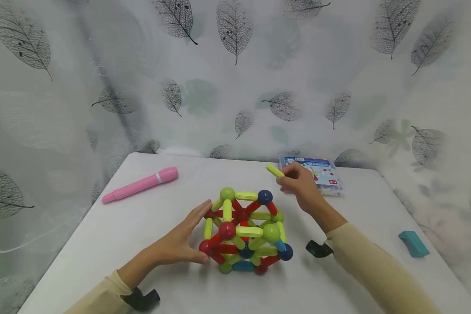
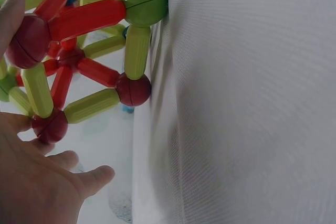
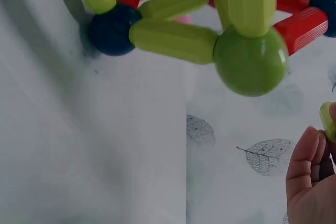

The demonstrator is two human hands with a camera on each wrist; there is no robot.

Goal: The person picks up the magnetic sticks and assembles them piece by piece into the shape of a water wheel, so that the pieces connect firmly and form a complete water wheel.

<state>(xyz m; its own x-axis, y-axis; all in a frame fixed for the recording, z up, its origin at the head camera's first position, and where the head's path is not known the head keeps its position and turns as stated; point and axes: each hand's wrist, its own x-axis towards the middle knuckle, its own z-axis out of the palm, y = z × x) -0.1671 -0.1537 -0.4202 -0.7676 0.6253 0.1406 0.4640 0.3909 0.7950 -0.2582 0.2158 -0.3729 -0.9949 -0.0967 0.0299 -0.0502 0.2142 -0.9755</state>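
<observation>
Two hands at work over a white table [image 1: 102,244], draped backdrop behind. Mid-table, a cage [image 1: 245,231] of green and red rods joined by balls, resting on its lower balls. Likely light and rigid rod by rod, yet loose at the joints; probably magnetic, so apt to fold or shed a piece if squeezed or lifted by one rod. Best steadied at the balls, or cradled from two opposite sides low down. Far left, a pink pen [image 1: 140,185]; at the far edge, a blue packet [image 1: 318,173]; at the right edge, a teal block [image 1: 413,243].

Left hand [image 1: 180,240] laid flat against the cage's left side, fingers straight, fingertips touching the top-left rod, thumb by the low red ball [image 2: 50,125]; bracing, not clasping. Right hand [image 1: 300,185] raised behind and right of the cage, well clear of it, wrist cocked, thumb and fingertips pinching a loose green rod [image 1: 275,170] by one end, the rest sticking up and left.
</observation>
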